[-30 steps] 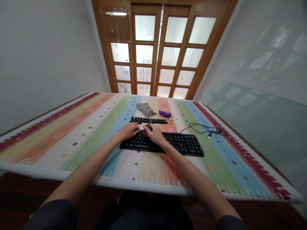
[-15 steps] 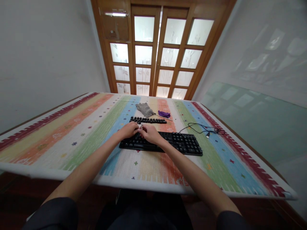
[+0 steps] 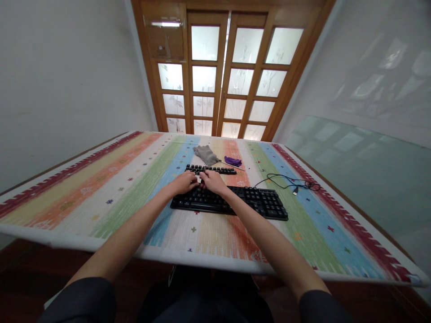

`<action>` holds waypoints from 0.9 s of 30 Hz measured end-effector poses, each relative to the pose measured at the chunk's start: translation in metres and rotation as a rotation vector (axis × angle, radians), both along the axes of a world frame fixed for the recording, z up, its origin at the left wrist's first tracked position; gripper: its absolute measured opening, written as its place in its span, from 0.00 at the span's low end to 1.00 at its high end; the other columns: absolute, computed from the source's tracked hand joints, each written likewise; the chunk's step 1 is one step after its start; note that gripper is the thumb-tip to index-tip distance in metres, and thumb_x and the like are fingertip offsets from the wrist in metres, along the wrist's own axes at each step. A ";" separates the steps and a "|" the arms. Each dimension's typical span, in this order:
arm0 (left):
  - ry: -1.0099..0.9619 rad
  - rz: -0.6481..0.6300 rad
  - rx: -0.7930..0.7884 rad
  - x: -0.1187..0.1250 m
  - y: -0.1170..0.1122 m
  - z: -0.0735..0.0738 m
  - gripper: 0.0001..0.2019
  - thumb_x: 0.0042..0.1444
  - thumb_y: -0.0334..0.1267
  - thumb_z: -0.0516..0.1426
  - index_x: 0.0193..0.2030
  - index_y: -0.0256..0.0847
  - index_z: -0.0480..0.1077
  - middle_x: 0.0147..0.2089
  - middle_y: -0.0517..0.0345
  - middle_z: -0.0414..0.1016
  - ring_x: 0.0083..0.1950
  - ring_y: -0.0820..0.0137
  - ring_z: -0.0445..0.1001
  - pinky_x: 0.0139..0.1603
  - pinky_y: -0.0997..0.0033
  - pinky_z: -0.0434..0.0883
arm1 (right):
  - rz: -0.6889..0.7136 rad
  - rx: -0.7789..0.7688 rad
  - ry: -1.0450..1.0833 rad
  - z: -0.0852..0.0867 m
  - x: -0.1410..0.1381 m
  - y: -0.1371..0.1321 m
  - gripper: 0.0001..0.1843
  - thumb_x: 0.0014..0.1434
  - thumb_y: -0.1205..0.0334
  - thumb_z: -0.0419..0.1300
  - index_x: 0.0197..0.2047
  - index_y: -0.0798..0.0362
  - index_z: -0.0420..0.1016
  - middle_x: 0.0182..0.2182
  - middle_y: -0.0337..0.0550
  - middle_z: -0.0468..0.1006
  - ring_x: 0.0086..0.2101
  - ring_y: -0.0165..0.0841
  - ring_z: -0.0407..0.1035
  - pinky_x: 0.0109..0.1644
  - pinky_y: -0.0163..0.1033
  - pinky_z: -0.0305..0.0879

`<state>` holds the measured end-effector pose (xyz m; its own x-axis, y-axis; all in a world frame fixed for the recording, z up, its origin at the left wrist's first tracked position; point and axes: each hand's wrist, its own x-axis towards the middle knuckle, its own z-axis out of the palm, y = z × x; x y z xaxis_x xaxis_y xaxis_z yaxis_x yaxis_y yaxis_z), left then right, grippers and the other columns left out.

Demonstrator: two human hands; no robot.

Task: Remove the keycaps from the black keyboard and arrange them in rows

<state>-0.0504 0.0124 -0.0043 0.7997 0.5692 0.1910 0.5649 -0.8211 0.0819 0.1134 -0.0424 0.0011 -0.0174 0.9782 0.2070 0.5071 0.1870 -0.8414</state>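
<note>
A black keyboard [image 3: 251,204] lies on the striped tablecloth [image 3: 128,188] in front of me. My left hand [image 3: 183,182] rests with bent fingers on its far left corner. My right hand [image 3: 211,180] sits beside it, fingers closed, and the fingertips of both hands meet at the keyboard's far edge. A thin tool tip shows just above the right fingers; what lies between the fingertips is too small to make out. A separate row of black keycaps [image 3: 217,170] lies just beyond the hands.
A grey cloth [image 3: 206,154], a purple cloth [image 3: 232,160] and a thin stick [image 3: 235,167] lie behind the keycaps. The keyboard's black cable [image 3: 286,181] with its USB plug [image 3: 296,190] coils at the right. Wooden glazed doors [image 3: 222,76] stand behind the table.
My right hand has lowered and slid slightly left toward the left hand; the brown-handled tool seen upright a second ago is now mostly hidden by the fingers. The keyboard stays in place.
</note>
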 end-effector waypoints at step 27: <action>-0.407 -0.102 -0.059 0.014 -0.011 0.006 0.06 0.53 0.40 0.64 0.35 0.41 0.78 0.37 0.54 0.77 0.43 0.63 0.71 0.50 0.60 0.67 | 0.080 0.138 0.337 -0.016 0.047 -0.021 0.19 0.62 0.46 0.55 0.42 0.55 0.69 0.27 0.40 0.78 0.17 0.24 0.67 0.19 0.29 0.61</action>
